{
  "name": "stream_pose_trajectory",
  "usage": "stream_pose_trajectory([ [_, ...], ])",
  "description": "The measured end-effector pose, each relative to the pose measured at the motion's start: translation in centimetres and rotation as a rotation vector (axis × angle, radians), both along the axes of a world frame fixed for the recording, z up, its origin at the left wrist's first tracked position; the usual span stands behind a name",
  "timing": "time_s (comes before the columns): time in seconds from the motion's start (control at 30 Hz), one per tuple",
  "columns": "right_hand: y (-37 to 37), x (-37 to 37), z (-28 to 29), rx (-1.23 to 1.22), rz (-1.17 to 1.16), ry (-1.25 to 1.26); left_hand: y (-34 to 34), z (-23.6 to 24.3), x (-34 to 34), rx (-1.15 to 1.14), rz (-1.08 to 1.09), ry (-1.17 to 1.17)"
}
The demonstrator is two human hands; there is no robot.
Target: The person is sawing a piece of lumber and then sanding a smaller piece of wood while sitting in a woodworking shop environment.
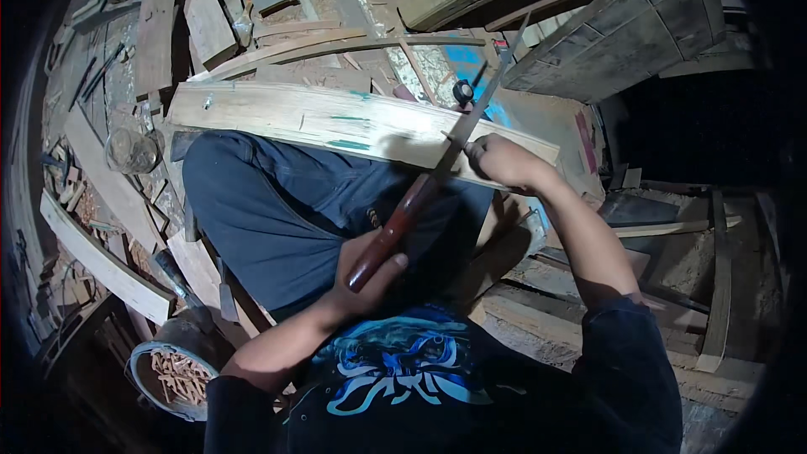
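My left hand point(370, 265) is closed round the red-brown wooden handle point(388, 237) of a long tool with a narrow metal blade point(496, 67), held slanting across a pale board point(277, 109) with green streaks. The board lies across my lap. My right hand point(508, 164) is closed on its right part, beside the blade; something thin shows at the fingertips, too small to name. A small black round object point(463, 92) is just beyond the board.
Wood offcuts point(210, 21) and curved pieces surround me. A glass jar point(130, 151) stands at left, a bucket of wood scraps point(174, 376) at lower left. A big dark curved plank point(622, 42) rests at upper right, above a dark opening point(672, 134).
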State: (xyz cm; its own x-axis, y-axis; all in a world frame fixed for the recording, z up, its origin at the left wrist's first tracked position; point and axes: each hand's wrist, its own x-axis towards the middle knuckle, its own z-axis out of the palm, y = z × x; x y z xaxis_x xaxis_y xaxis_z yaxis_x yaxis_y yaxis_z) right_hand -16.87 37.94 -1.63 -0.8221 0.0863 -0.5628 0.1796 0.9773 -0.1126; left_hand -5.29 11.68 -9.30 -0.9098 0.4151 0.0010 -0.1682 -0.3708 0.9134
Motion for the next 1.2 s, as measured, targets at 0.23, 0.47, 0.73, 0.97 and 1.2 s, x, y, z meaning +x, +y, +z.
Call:
stream_pose_trajectory([
  [0.23,-0.8,-1.1,0.6,-0.019,-0.056,-0.203,2.9,0.5,-3.9,0.028,0.006,0.006],
  [0.47,-0.7,-0.3,0.8,0.062,-0.034,-0.164,-0.5,-0.8,0.1,0.056,0.021,0.067],
  [0.73,-0.2,-0.6,0.6,0.030,-0.028,-0.139,2.6,0.1,-3.0,0.060,-0.018,-0.020],
  [0.97,-0.9,-1.1,1.0,0.046,-0.024,-0.234,1.6,-0.1,-2.2,0.031,-0.010,0.064],
  [1.2,0.0,-1.3,0.8,0.073,-0.045,-0.217,1.0,-1.0,-0.6,-0.033,0.053,0.117],
])
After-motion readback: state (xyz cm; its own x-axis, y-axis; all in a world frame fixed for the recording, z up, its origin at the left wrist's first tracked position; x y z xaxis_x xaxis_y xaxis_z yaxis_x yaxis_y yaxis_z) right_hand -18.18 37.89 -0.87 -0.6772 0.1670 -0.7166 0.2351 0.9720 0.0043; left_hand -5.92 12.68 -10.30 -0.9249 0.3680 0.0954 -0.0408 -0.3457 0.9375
